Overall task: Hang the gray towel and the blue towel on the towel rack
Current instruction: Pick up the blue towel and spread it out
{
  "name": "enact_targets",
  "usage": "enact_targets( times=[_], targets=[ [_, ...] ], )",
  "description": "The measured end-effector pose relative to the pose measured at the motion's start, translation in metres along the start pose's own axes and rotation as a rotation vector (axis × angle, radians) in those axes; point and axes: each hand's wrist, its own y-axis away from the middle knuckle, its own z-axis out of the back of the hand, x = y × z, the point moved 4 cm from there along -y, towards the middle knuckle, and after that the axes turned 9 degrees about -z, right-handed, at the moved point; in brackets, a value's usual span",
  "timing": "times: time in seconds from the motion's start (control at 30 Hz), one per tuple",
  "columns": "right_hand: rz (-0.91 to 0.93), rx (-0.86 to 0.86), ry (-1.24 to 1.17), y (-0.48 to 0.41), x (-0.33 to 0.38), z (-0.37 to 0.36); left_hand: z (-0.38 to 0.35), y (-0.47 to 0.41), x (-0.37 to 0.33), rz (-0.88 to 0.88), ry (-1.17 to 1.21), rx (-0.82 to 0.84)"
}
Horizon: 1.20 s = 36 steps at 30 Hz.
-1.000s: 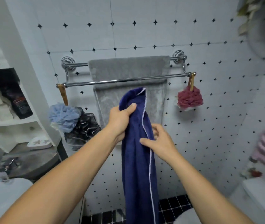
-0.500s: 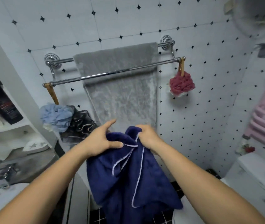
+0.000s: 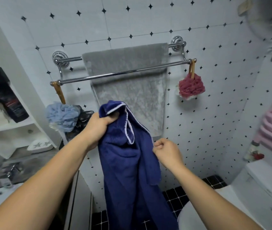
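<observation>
Now my left hand [image 3: 98, 128] is clenched around the bunched top of the blue towel [image 3: 128, 163], just under its white-piped hem. My right hand [image 3: 166, 151] sits lower, fingers curled in what looks like a pinch on the towel's side edge. 0.5 s ago both hands were together on a crumpled heap. Since then they have parted, the left has lifted, and the cloth hangs long toward the floor, below and in front of the chrome towel rack [image 3: 115, 74].

I judge I am sorting out an edge to spread, so the drape itself is not yet begun. The gray towel [image 3: 128, 63] already hangs over the rear of the 2 bars and the front bar is bare: 1 of 2 towels done.

A black packet [image 3: 4, 97] on the left shelf carries print, too blurred to read.
</observation>
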Motion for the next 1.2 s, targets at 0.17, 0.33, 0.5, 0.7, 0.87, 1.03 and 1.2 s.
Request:
enact_targets(
  times=[0.17,0.33,0.5,0.7,0.87,1.03,1.2],
  targets=[
    [-0.037,0.143,-0.215,0.007,-0.035,-0.017,0.001,-0.002,-0.01,-0.038,0.084,0.082],
    [-0.164,0.342,-0.182,-0.006,-0.055,-0.043,0.008,-0.002,-0.018,-0.047,0.118,0.169],
    [-0.046,0.44,-0.196,-0.027,-0.025,-0.059,0.016,0.006,-0.029,-0.019,0.145,0.254],
    [0.142,0.567,-0.082,-0.022,0.019,-0.093,0.034,0.017,-0.036,-0.01,0.15,0.212],
    [0.247,0.732,-0.04,0.01,0.033,-0.128,0.045,0.021,-0.028,0.096,0.229,0.148],
    [0.17,0.886,-0.32,0.026,0.036,-0.136,0.053,0.024,-0.022,0.112,0.268,0.151],
    [0.221,0.857,-0.35,0.031,0.055,-0.141,0.051,0.027,-0.018,0.111,0.258,0.181]
  ],
)
